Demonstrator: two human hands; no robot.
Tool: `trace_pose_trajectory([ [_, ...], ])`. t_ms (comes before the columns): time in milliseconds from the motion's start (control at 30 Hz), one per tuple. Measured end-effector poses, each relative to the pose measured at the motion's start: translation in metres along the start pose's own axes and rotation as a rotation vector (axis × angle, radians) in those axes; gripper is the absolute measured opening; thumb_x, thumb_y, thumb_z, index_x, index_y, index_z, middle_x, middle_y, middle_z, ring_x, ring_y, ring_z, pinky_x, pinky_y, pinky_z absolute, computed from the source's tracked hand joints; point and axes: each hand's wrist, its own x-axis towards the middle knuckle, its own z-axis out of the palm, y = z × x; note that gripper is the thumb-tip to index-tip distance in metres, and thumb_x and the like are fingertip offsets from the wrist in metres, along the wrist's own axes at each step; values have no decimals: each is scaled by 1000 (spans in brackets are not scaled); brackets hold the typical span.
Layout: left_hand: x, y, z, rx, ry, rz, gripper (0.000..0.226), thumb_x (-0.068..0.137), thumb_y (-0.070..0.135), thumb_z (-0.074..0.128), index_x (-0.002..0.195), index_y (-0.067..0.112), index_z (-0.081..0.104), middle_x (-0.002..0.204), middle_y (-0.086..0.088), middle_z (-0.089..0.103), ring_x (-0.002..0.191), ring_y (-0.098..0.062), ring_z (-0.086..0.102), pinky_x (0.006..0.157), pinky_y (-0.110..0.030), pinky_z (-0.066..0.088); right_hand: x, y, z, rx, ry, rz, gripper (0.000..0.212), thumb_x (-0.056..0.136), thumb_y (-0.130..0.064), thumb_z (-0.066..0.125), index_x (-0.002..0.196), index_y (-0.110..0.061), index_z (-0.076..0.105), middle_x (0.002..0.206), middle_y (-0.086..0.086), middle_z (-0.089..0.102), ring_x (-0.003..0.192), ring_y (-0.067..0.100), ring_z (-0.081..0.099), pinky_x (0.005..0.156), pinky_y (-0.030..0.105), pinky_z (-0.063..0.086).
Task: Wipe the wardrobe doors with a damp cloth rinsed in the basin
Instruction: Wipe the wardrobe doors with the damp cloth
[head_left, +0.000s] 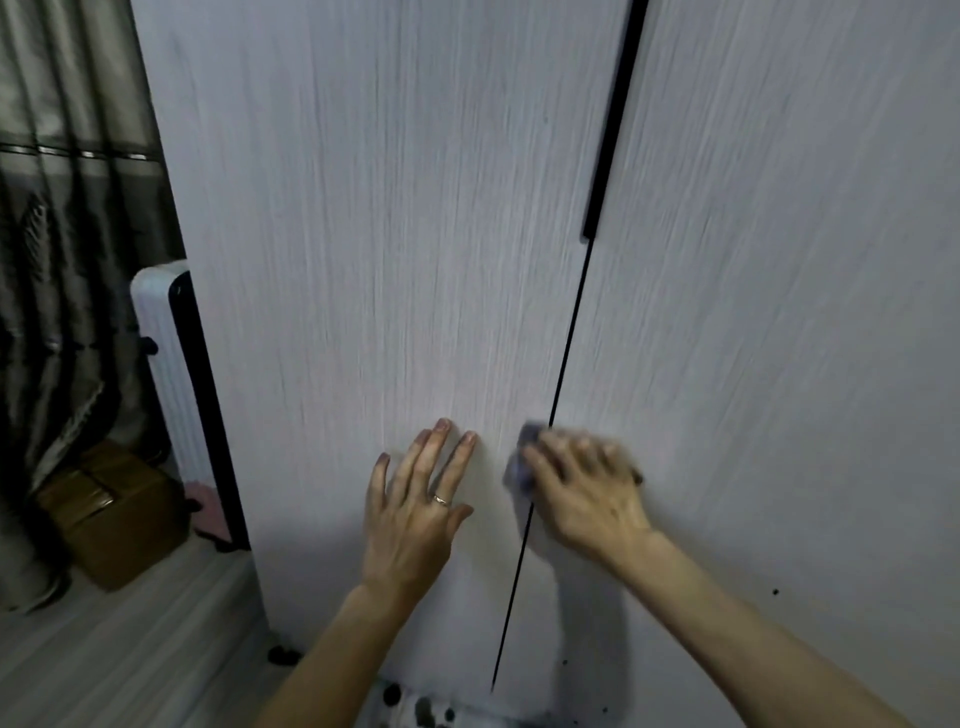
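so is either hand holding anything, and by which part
The right hand presses the cloth to the wardrobe doors, mostly under its palm; blur hides the grip. The left hand lies flat, holding nothing.

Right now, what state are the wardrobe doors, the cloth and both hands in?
left wardrobe door: closed.
right wardrobe door: closed.
cloth: bunched, pressed over the seam between the doors.
left hand: fingers spread, resting flat on the left wardrobe door.
right hand: flat on the cloth, pressing it to the doors; blurred.
cardboard box: taped shut, on the floor.
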Motion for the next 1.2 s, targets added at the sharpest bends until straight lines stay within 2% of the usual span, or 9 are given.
trace_pose_trajectory([
  [100,-2,-2,4,-10,2,5,103,72,35,87,155,21,28,162,-6,23,147,-26,26,115,-54,19,74,31,-22,29,234,276,39,87,-32,51,122,-17,45,117,9,37,97,28,38,78,39,27],
  [167,-4,-4,7,-13,9,8,98,76,35,84,155,21,28,162,-7,23,148,-26,26,115,-55,19,88,40,-22,16,285,291,37,86,-29,55,121,-21,47,117,7,37,98,28,38,77,40,27],
  [367,-17,5,18,-58,39,70,79,86,27,66,155,15,31,164,-8,20,151,-27,20,121,-52,14,-68,-11,32,21,-31,-196,39,77,-34,58,115,-25,58,123,8,46,97,28,46,76,38,32],
  [500,-16,25,19,-99,54,101,74,88,26,63,155,13,33,164,-11,19,153,-29,14,122,-55,10,-122,-10,35,-13,-145,-236,37,80,-30,54,116,-21,57,126,6,46,98,26,46,79,39,33],
  [600,-8,55,17,-125,32,191,72,93,31,59,157,22,28,166,-12,14,153,-31,11,120,-61,9,-105,25,6,-7,-53,-4,42,81,-30,48,122,-23,49,126,5,42,98,29,44,80,41,32],
  [733,22,93,19,-111,-3,228,78,94,39,55,159,30,14,168,-6,-1,154,-30,1,119,-65,4,-48,114,-51,35,428,606,32,86,-20,53,116,-19,43,120,10,44,105,28,43,90,37,30],
  [800,38,120,19,-128,24,265,78,94,40,56,159,30,15,168,-6,-2,154,-31,2,118,-66,3,-44,144,-67,27,527,695,30,83,-18,54,111,-17,44,117,15,50,105,27,44,92,35,29],
  [1100,79,187,-7,-104,-32,284,73,95,41,47,159,31,14,168,-4,-3,154,-29,-2,117,-65,-4,-162,120,-56,-107,-94,111,40,79,-38,48,115,-21,47,120,4,43,100,28,44,82,40,30],
  [1200,80,185,-5,-74,-51,280,75,94,48,46,159,33,13,168,-3,-3,154,-28,-5,117,-64,-3,-126,145,-79,-64,-3,263,43,76,-34,46,117,-20,47,122,6,40,102,28,41,84,38,30],
])
